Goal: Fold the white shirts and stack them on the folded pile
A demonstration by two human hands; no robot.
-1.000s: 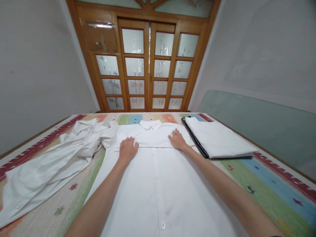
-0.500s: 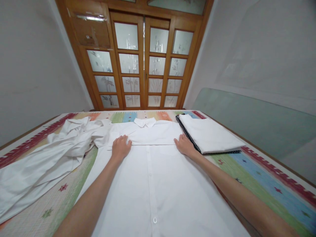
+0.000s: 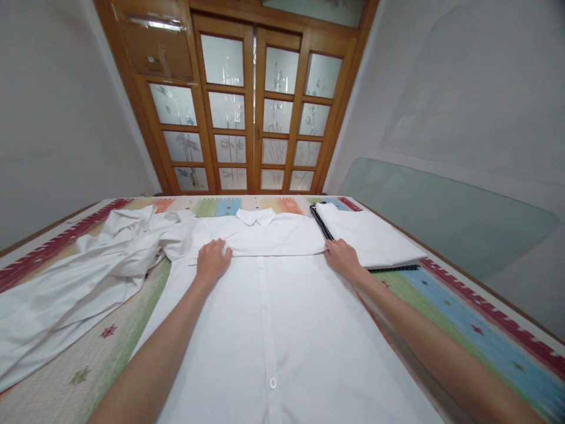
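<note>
Well, the white shirt [image 3: 300,318] spreads across the bottom centre, left hand [image 3: 213,260] and right hand [image 3: 342,257] loosely bent near either end of its crosswise fold [image 3: 282,240]; whether either grips cloth, I can't tell.

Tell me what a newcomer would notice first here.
The eye would likely land on the white buttoned shirt spread in the centre, with the left hand and right hand at either end of the band of cloth below its collar. A rumpled white garment lies to its left and a neatly folded white cloth to its right. Beyond them stand tall wooden doors with decorated panes.
</note>
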